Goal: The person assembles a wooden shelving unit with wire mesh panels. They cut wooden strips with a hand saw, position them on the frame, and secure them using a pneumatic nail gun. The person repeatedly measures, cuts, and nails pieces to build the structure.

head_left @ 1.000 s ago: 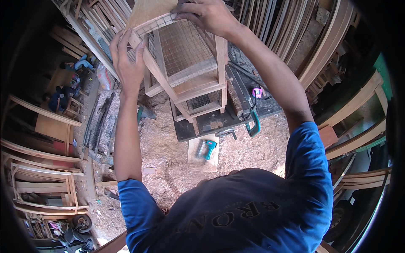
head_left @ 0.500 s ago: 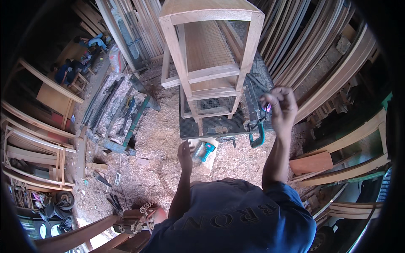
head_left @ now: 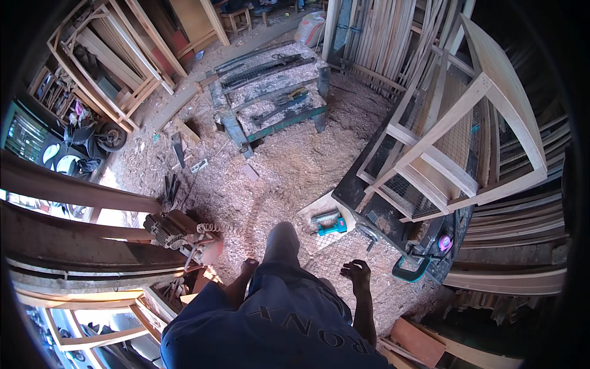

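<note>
My right hand (head_left: 357, 272) hangs in front of my right side, its fingers loosely curled and apart with nothing in them. My left hand (head_left: 248, 266) is low beside my left leg, small in view; how its fingers are set is unclear. Nearest to my right hand is a teal power tool (head_left: 332, 227) lying on a thin board (head_left: 313, 245) on the floor. Beyond it, a wooden cabinet frame (head_left: 485, 83) with wire mesh stands on a dark workbench (head_left: 351, 194). A round pink-purple tape measure (head_left: 445, 243) sits on the bench near a teal clamp (head_left: 412, 272).
A low metal-framed stand (head_left: 286, 126) holding bars and tools stands ahead. A compressor (head_left: 175, 230) with a coiled hose is at my left. Wood strips (head_left: 393, 37) lean at the back, and shavings (head_left: 289, 166) cover the floor. A motorcycle (head_left: 89, 144) is parked far left.
My view has swung left, so the bench and cabinet frame now appear at the right. My right hand has come away from the bench's tape measure and down to my side. One leg now shows forward.
</note>
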Tool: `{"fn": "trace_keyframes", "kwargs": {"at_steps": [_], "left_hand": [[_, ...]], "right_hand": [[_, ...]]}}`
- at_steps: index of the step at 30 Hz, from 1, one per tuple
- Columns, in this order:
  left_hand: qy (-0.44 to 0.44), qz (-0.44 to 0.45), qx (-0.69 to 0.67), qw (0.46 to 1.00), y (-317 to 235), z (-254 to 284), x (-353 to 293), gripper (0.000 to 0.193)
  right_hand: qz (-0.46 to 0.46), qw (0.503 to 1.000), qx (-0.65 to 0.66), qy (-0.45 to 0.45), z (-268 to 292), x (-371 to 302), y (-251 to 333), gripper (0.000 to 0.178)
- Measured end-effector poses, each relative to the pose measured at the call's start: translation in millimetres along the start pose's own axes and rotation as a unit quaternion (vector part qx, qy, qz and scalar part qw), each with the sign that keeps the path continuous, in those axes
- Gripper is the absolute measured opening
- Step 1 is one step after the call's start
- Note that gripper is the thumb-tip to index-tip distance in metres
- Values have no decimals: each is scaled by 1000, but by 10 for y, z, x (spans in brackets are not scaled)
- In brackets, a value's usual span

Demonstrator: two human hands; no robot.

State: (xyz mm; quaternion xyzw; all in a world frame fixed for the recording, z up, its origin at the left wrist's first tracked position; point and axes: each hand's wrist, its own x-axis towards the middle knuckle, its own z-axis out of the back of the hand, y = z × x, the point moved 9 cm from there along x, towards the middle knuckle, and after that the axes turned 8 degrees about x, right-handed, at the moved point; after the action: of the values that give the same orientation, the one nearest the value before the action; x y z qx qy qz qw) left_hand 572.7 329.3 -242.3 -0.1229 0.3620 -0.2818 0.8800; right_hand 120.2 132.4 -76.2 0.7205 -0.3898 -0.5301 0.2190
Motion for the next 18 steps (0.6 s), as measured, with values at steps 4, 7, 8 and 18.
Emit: {"fn": "trace_keyframes", "kwargs": {"at_steps": [4, 7, 8, 18], "left_hand": [[-37, 123, 84, 988, -217, 207, 295, 26], [-54, 85, -81, 992, -48, 470, 225, 14], [-67, 74, -126, 987, 29, 532, 212, 14], [-212, 195, -391, 874, 116, 828, 544, 24]], "right_hand": [[73, 992, -21, 102, -805, 531, 581, 26], [74, 989, -10, 126, -1470, 805, 801, 30], [69, 990, -11, 122, -1697, 912, 822, 26], [287, 947, 100, 99, -4013, 3346, 2581, 21]]}}
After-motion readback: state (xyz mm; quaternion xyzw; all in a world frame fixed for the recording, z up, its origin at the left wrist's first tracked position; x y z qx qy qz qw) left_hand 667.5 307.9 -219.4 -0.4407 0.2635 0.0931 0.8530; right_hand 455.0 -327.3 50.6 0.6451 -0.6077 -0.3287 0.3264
